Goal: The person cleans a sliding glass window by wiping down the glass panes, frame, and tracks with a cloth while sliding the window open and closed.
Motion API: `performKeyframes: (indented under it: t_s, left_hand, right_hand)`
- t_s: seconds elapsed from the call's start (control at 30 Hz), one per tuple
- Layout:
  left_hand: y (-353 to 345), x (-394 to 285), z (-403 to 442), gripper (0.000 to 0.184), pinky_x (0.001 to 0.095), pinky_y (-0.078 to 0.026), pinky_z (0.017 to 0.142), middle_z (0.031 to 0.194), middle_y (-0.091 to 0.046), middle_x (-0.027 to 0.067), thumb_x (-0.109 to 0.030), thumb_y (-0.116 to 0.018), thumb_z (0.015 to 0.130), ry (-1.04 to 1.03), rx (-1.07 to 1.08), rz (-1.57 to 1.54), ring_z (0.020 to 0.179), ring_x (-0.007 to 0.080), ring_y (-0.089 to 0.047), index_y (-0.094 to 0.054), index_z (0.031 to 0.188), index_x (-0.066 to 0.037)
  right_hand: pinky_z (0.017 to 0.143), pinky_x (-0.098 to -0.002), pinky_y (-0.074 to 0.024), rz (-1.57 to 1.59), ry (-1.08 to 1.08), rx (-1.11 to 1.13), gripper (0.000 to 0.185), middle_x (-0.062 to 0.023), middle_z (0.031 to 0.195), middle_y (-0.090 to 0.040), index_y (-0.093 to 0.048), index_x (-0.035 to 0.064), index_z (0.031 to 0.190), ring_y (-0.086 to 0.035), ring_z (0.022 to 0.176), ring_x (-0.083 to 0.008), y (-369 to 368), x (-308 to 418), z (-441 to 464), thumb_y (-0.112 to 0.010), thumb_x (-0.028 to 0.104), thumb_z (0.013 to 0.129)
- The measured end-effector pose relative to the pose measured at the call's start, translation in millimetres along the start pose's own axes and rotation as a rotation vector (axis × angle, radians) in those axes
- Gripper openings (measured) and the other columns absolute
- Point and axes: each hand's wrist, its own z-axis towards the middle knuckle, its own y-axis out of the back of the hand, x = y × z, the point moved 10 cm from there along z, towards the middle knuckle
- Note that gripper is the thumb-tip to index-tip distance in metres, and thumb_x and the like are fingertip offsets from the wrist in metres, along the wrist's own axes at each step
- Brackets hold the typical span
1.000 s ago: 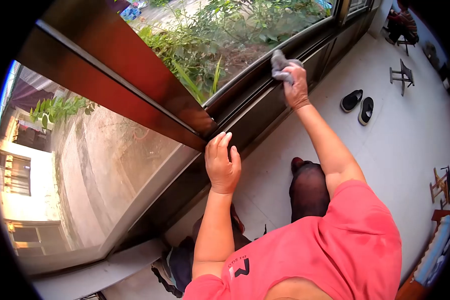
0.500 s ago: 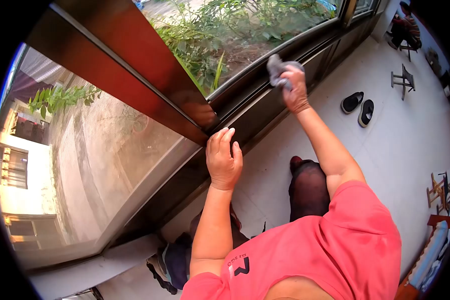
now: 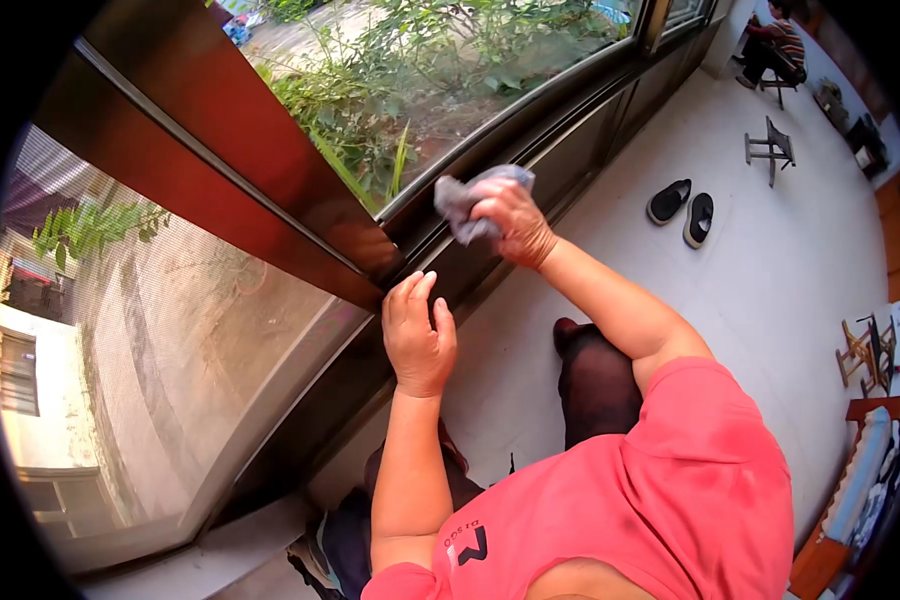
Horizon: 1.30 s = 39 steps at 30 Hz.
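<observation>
My right hand (image 3: 519, 222) is closed around a crumpled grey rag (image 3: 458, 207), which lies against the dark lower rail (image 3: 560, 140) of a window. My left hand (image 3: 419, 338) has its fingers stretched out, their tips at the foot of the reddish-brown upright frame (image 3: 240, 150). It holds nothing that I can see. The rag is a little beyond my left hand, to its upper right. Plants (image 3: 440, 60) show through the glass on the far side of the frame.
A pair of black shoes (image 3: 669, 202) and a folding stool (image 3: 770, 150) stand on the pale floor (image 3: 730, 290). Farther back a person (image 3: 775, 50) sits on another stool. More folded stools (image 3: 867, 355) and a wooden piece with a light-blue pad (image 3: 862, 480) are at the right.
My right hand has swept the rag along the rail, down and leftward, closer to my left hand. The left hand keeps its place at the frame; the whole view has shifted slightly.
</observation>
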Motion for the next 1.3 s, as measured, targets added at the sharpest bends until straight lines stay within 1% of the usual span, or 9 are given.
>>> performKeyframes:
  t_s: [0.2, 0.3, 0.4, 0.57, 0.8, 1.0, 1.1, 1.2, 1.3]
  left_hand:
    - [-1, 0, -2, 0.035, 0.0400, -0.046, 0.097, 0.116, -0.062, 0.0136, 0.002, -0.065, 0.082, -0.011, 0.016, -0.025, 0.108, 0.0320, -0.058, -0.062, 0.116, -0.004]
    - [-2, 0, -1, 0.037, 0.0413, -0.047, 0.096, 0.116, -0.062, 0.0138, 0.000, -0.066, 0.080, -0.031, 0.015, -0.009, 0.108, 0.0331, -0.058, -0.062, 0.117, -0.005]
    - [-4, -1, 1, 0.036, 0.0408, -0.045, 0.097, 0.116, -0.061, 0.0144, 0.002, -0.065, 0.082, -0.011, 0.028, -0.015, 0.109, 0.0325, -0.057, -0.062, 0.117, -0.004]
    - [-3, -3, 2, 0.036, 0.0410, -0.045, 0.098, 0.117, -0.061, 0.0147, 0.002, -0.064, 0.082, -0.018, 0.033, -0.009, 0.109, 0.0329, -0.057, -0.062, 0.117, -0.004]
    - [-3, 1, -1, 0.036, 0.0406, -0.047, 0.096, 0.116, -0.062, 0.0136, 0.002, -0.065, 0.081, -0.014, 0.044, -0.022, 0.108, 0.0321, -0.058, -0.062, 0.117, -0.003]
    - [-2, 1, 0, 0.035, 0.0398, -0.046, 0.097, 0.117, -0.062, 0.0134, 0.003, -0.064, 0.083, -0.021, 0.051, -0.032, 0.109, 0.0314, -0.058, -0.062, 0.117, -0.003]
    - [-1, 2, -2, 0.035, 0.0396, -0.046, 0.097, 0.116, -0.062, 0.0133, 0.003, -0.064, 0.083, -0.015, 0.050, -0.043, 0.109, 0.0314, -0.058, -0.062, 0.117, -0.003]
    - [1, 2, -2, 0.035, 0.0398, -0.047, 0.096, 0.115, -0.062, 0.0130, 0.002, -0.065, 0.082, -0.023, 0.040, -0.039, 0.107, 0.0318, -0.059, -0.062, 0.117, -0.004]
    - [2, 1, -4, 0.035, 0.0398, -0.047, 0.095, 0.115, -0.063, 0.0130, 0.002, -0.065, 0.082, -0.021, 0.034, -0.040, 0.107, 0.0318, -0.059, -0.062, 0.116, -0.004]
  right_hand:
    - [0.100, -0.0435, -0.0415, -0.206, -0.278, -0.333, 0.029, -0.0162, 0.113, -0.061, -0.061, 0.0101, 0.098, -0.055, 0.109, -0.0373, 58, -83, -18, -0.066, 0.002, 0.071]
    - [0.099, -0.0444, -0.0411, -0.170, -0.229, -0.253, 0.033, -0.0144, 0.111, -0.061, -0.062, 0.0113, 0.097, -0.054, 0.110, -0.0361, 36, -45, -14, -0.064, 0.000, 0.065]
    - [0.100, -0.0437, -0.0411, 0.018, -0.015, 0.019, 0.029, -0.0073, 0.115, -0.061, -0.062, 0.0156, 0.097, -0.055, 0.111, -0.0309, -6, 23, 0, -0.074, 0.013, 0.071]
    - [0.100, -0.0444, -0.0415, 0.032, 0.045, 0.063, 0.032, -0.0077, 0.117, -0.060, -0.060, 0.0153, 0.099, -0.054, 0.112, -0.0320, -9, 15, 4, -0.075, 0.016, 0.070]
    - [0.098, -0.0445, -0.0424, -0.268, -0.192, -0.324, 0.028, -0.0129, 0.112, -0.058, -0.061, 0.0134, 0.094, -0.053, 0.110, -0.0360, 62, -92, -18, -0.068, 0.001, 0.070]
    - [0.096, -0.0420, -0.0441, -0.337, -0.450, -0.443, 0.028, -0.0138, 0.114, -0.053, -0.063, 0.0133, 0.092, -0.051, 0.109, -0.0357, 98, -166, -31, -0.069, 0.000, 0.068]
    - [0.093, -0.0426, -0.0454, -0.399, -0.437, -0.463, 0.025, -0.0124, 0.108, -0.057, -0.063, 0.0136, 0.090, -0.054, 0.105, -0.0350, 99, -150, -24, -0.069, 0.001, 0.069]
    - [0.086, -0.0426, -0.0471, -0.301, -0.279, -0.265, 0.023, -0.0094, 0.091, -0.063, -0.063, 0.0135, 0.087, -0.058, 0.095, -0.0332, 74, -103, -11, -0.072, 0.008, 0.066]
    - [0.087, -0.0424, -0.0471, -0.154, -0.125, -0.101, 0.028, -0.0083, 0.091, -0.064, -0.064, 0.0135, 0.090, -0.061, 0.091, -0.0313, 45, -24, 7, -0.072, 0.009, 0.064]
